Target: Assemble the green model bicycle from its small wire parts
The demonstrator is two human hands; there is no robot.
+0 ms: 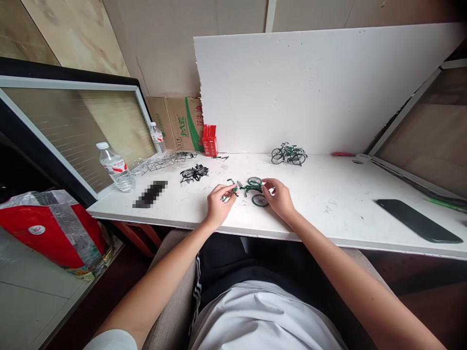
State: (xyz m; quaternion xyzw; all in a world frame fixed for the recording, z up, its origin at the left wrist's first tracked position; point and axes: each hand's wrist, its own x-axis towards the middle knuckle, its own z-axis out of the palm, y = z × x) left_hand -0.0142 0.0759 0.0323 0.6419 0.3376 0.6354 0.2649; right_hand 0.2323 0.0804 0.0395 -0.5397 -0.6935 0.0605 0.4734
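My left hand (220, 201) pinches a small green model bicycle part (235, 190) between thumb and fingers; its exact shape is partly hidden. Close to its right, my right hand (277, 194) has its fingers closed on the edge of a green model bicycle piece (253, 187). Two dark spoked wheels show on this piece, a lower wheel (260, 200) and another farther back. Farther back on the white table (321, 204) stand assembled miniature bicycles (289, 154). Left of my hands lies a pile of black model parts (194, 172).
At the left stand two water bottles, the nearer bottle (116, 167) close to black sprue frames (164, 162). A red box (210, 141) and a cardboard carton (182, 121) are behind. On the right lies a dark phone-shaped slab (418, 220). A white board (321, 92) leans at the back.
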